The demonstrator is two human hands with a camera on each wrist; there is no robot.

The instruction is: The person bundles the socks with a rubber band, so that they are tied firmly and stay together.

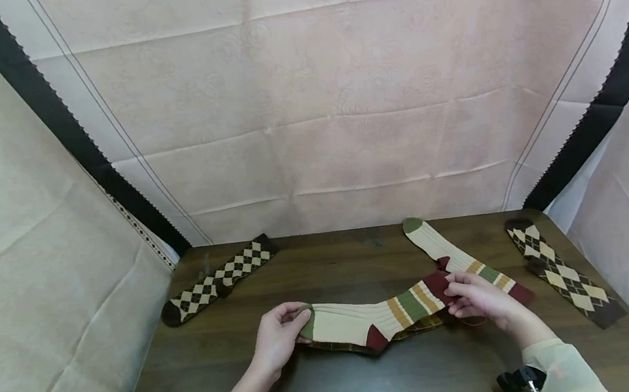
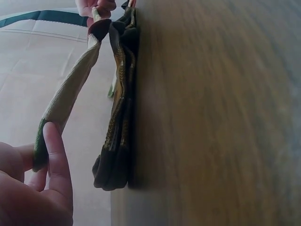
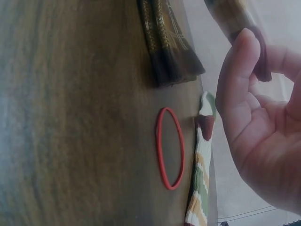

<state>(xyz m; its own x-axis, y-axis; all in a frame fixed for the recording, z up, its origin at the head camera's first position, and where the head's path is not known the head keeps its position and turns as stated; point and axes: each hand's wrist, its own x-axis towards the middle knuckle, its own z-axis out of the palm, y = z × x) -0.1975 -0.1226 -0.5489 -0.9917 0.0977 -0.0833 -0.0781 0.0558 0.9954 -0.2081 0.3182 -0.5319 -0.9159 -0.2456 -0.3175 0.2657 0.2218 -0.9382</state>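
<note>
A cream sock [image 1: 341,320] with green, orange and maroon stripes is stretched sideways between the two hands, over the table. My left hand [image 1: 276,338] pinches its green toe between thumb and fingers. At the other end, the maroon cuff is pinched by my right hand [image 1: 488,299]. Beneath the sock, dark socks with a yellowish-brown pattern [image 2: 110,165] lie stacked on the tabletop, mostly covered in the head view. A red rubber band [image 3: 160,150] lies on the table below the right hand. A matching cream striped sock [image 1: 449,253] lies behind that hand, partly hidden by it.
On the brown wooden table [image 1: 219,371], one argyle sock [image 1: 217,285] lies at the back left. Another argyle sock [image 1: 565,275] lies along the right edge. Pale cloth walls [image 1: 333,82] with dark bands stand around the back and sides.
</note>
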